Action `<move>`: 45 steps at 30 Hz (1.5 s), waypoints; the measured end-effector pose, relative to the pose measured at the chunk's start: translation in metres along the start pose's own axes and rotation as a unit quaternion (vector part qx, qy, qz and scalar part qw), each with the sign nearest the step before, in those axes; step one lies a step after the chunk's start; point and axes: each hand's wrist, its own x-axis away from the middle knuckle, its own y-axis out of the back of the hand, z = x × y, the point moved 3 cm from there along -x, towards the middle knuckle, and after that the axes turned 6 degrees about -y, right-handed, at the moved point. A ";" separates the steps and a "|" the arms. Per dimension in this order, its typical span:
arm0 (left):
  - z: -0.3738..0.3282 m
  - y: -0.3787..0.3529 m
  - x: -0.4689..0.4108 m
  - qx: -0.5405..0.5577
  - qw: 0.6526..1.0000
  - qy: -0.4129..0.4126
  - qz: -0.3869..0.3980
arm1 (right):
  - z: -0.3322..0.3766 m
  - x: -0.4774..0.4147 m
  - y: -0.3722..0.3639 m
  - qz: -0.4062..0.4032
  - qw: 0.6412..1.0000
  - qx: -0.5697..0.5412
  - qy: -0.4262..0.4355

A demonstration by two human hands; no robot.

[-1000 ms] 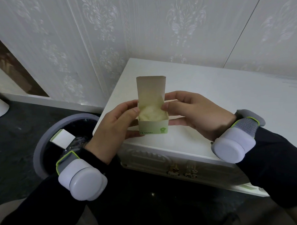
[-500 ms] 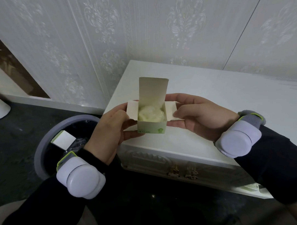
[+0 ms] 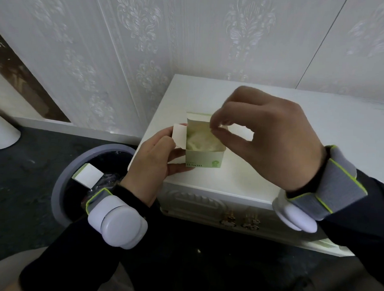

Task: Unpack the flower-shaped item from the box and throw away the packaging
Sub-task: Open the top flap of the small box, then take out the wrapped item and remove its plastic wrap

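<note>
A small pale green box (image 3: pixel 204 159) with its top flaps open is held by my left hand (image 3: pixel 157 163) from its left side, above the white cabinet top. Inside lies a pale, crumpled wrapped item (image 3: pixel 201 142), its shape unclear. My right hand (image 3: pixel 265 143) hovers over the open box, thumb and forefinger pinched together at the top of the wrapping; whether they grip it I cannot tell for sure.
A white cabinet (image 3: pixel 274 130) with brass drawer handles stands against a patterned wall. To its left on the dark floor is a grey round bin (image 3: pixel 61 180) with a black liner holding a white box (image 3: pixel 88 175).
My right hand left the box's right side and rose above the opening, fingers pinching down at the wrapping. The left hand kept hold of the box.
</note>
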 end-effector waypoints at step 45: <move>-0.003 -0.001 0.006 -0.212 0.971 -0.091 0.069 | -0.011 -0.016 -0.003 0.046 0.999 -0.017 -0.020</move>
